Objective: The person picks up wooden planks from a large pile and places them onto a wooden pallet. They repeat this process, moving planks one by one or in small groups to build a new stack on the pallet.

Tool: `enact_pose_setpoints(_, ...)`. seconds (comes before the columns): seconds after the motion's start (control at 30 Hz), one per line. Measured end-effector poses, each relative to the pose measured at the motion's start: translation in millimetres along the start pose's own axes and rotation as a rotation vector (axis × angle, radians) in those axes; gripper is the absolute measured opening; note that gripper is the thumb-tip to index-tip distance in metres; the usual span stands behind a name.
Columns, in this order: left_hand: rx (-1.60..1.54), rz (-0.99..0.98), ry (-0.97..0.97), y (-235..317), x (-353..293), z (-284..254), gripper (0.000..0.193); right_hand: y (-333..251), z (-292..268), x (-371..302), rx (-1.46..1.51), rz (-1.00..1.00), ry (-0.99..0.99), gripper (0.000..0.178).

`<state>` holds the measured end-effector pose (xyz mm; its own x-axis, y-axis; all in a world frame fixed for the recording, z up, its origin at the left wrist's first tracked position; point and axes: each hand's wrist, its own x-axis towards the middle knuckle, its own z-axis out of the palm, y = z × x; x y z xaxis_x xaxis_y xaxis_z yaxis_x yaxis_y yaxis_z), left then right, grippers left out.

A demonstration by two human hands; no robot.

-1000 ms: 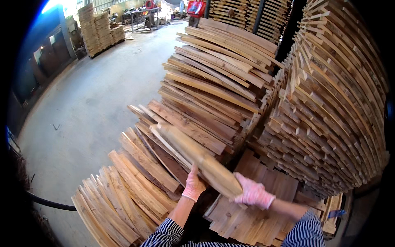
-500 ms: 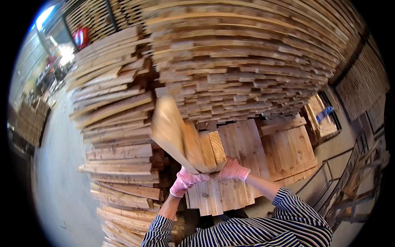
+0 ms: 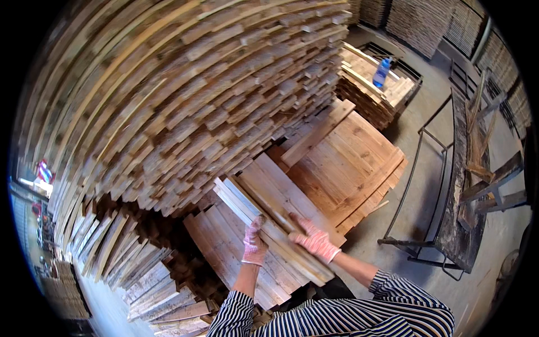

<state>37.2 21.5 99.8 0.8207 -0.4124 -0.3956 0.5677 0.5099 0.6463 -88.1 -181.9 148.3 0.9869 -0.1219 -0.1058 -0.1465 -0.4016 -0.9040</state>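
A small bundle of wooden boards [image 3: 281, 238] lies slantwise between my hands, low over a waist-high stack of planks [image 3: 216, 236]; whether it rests on them I cannot tell. My left hand [image 3: 254, 242], in a pink-and-white knit glove, clasps the bundle's left side with the fingers bent over its edge. On the opposite side, my gloved right hand [image 3: 314, 238] presses against the boards, its thumb and fingers around the edge. The undersides of the boards are hidden.
A tall wall of stacked boards [image 3: 196, 106] rises ahead. More planks [image 3: 348, 163] lie to the right, with one loose board [image 3: 318, 132] across them. A blue bottle [image 3: 382, 73] stands on a farther pile. At right is a black metal frame [image 3: 457, 185]; uneven board ends [image 3: 112, 236] jut out at left.
My view and body have turned right. The boards, raised upright before, now lie lower and flatter above the plank stack, and my hands have moved from their lower end to their sides.
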Motion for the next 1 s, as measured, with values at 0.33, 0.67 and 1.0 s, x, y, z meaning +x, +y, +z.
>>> enact_pose_setpoints(0.33, 0.030, -0.150, 0.231, -78.5, 58.5, 62.6, 0.039, 130.7, -89.9, 99.0, -0.602, 0.073, 0.155, 0.053)
enact_pose_setpoints(0.67, -0.051, -0.104, 0.167, -107.2, 99.6, 87.8, 0.049, 60.7, -107.4, 47.8, -0.069, 0.154, -0.104, 0.092)
enact_pose_setpoints(1.0, 0.056, -0.108, 0.262, -122.2, 115.0, 95.4, 0.050, 150.7, -120.0, 110.4, -0.710, -0.049, 0.327, 0.068)
